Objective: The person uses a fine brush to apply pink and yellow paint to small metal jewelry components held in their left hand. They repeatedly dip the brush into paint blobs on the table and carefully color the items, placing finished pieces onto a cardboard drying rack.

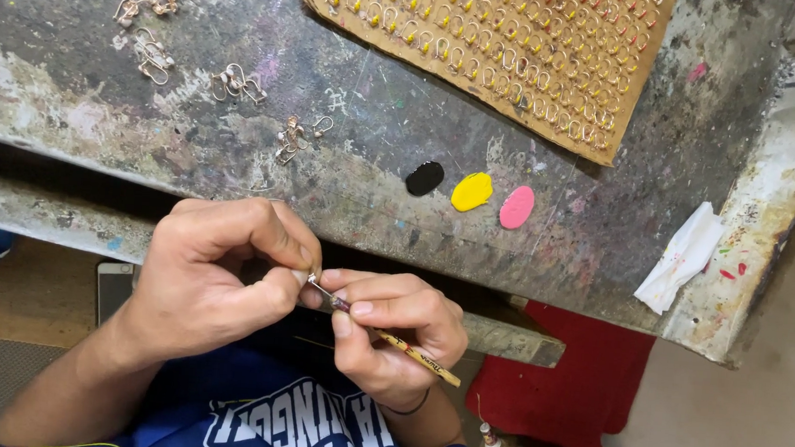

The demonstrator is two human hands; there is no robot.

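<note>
My left hand (214,271) is closed, pinching a tiny metal piece (310,277) between thumb and forefinger at the workbench's front edge. My right hand (394,332) grips a thin yellow-handled brush (388,338) like a pen; its tip touches the small piece. Three paint blobs lie on the bench just beyond: black (425,178), yellow (472,192) and pink (517,207). A brown cardboard sheet (646,73) at the top holds several rows of metal hooks with yellow and red painted tips.
Loose unpainted metal hooks (155,61) lie scattered on the stained bench (95,105) at upper left. A crumpled white tissue (683,255) rests near the bench's right edge. A red cloth (574,384) hangs below; a phone (113,288) sits lower left.
</note>
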